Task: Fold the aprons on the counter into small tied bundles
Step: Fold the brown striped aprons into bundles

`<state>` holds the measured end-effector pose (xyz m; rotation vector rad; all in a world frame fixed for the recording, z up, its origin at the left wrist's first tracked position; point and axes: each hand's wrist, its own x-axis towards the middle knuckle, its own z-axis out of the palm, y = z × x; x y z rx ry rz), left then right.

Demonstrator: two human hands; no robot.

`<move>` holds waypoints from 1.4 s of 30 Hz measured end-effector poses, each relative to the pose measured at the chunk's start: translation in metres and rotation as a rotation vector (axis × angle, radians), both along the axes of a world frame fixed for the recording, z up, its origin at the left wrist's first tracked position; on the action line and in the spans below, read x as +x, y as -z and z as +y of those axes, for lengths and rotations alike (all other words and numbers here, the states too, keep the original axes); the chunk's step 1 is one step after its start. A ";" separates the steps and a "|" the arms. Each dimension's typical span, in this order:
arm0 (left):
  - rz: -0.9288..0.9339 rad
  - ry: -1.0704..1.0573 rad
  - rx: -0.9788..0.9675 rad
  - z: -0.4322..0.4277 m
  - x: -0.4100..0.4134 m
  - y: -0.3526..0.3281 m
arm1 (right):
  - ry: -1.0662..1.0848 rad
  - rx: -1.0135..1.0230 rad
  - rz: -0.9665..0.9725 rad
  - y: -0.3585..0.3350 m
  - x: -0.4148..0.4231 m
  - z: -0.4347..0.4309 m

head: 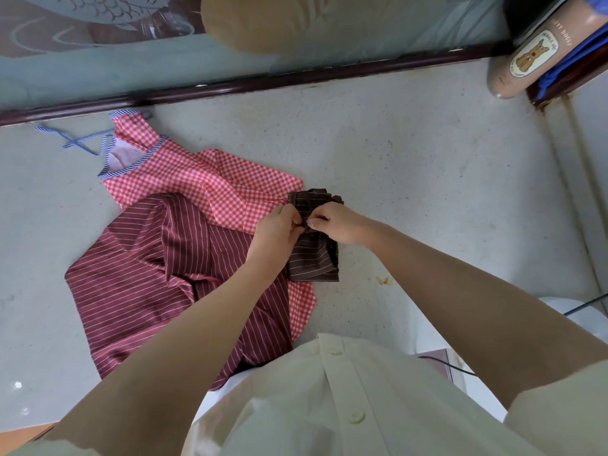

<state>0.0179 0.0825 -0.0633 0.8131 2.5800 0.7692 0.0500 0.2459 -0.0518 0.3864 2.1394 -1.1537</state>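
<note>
I am watching both hands working at the waist of the brown bundle. The left hand (279,233) is pinching a strap end there, fingers curled tight on it. The right hand (337,225) is meeting it from the right, thumb and fingers clamped on the other bit of strap, so the two are nearly touching. I am reading this as the tying step. The knot is hiding under the fingers, so I cannot tell how far it is cinched.

The bundle (314,261) is lying on the bench (427,192) just right of centre, folded several layers thick, its left edge overlapping the gingham apron (197,182). It is looking soft, light and springy at the folds, so I am expecting it to puff open if the strap slackens. The best hold is on the strap ends close to the knot, with the heel of a hand pressing the layers flat.

Further left, the gingham apron is spreading unfolded toward the far left, its blue ties (75,139) trailing loose on the bench. The maroon apron (148,258) is lying rumpled over its near part and running toward the near edge. Both are looking thin and limp, and the maroon one is showing a sheen that suggests it will slide. At the far right a bottle (526,57) is sitting by the wall, well apart.
</note>
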 end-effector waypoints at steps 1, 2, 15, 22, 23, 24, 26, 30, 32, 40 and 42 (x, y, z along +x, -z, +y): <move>0.005 0.020 0.022 -0.001 0.000 0.000 | 0.017 0.001 0.009 -0.001 0.000 0.000; 0.011 0.043 0.034 -0.002 0.001 0.000 | 0.030 0.005 0.014 -0.001 0.000 -0.001; 0.035 0.128 -0.015 -0.002 0.000 0.002 | 0.265 0.084 0.152 0.008 0.007 0.001; -0.100 0.032 -0.115 -0.007 0.001 0.006 | 0.418 0.259 0.253 0.015 0.020 -0.003; -0.122 0.005 -0.116 -0.008 0.001 0.005 | 0.497 0.286 0.234 0.017 0.024 -0.001; -0.137 -0.018 -0.115 -0.009 0.002 0.005 | 0.575 0.284 0.171 0.016 0.028 0.000; -0.160 -0.055 -0.125 -0.007 0.006 0.002 | 0.667 0.143 -0.037 0.020 0.037 0.001; -0.272 -0.154 -0.118 0.003 0.018 -0.016 | 0.720 -0.199 -0.143 0.010 0.046 -0.010; -0.450 -0.225 -0.037 0.009 0.022 -0.027 | 0.736 -0.188 -0.033 -0.001 0.047 -0.015; -0.796 -0.648 0.488 0.027 0.039 -0.048 | 0.489 -0.209 0.292 -0.035 0.061 -0.015; -0.855 -0.636 0.598 0.027 0.039 -0.052 | 0.625 -0.094 0.361 -0.036 0.065 -0.010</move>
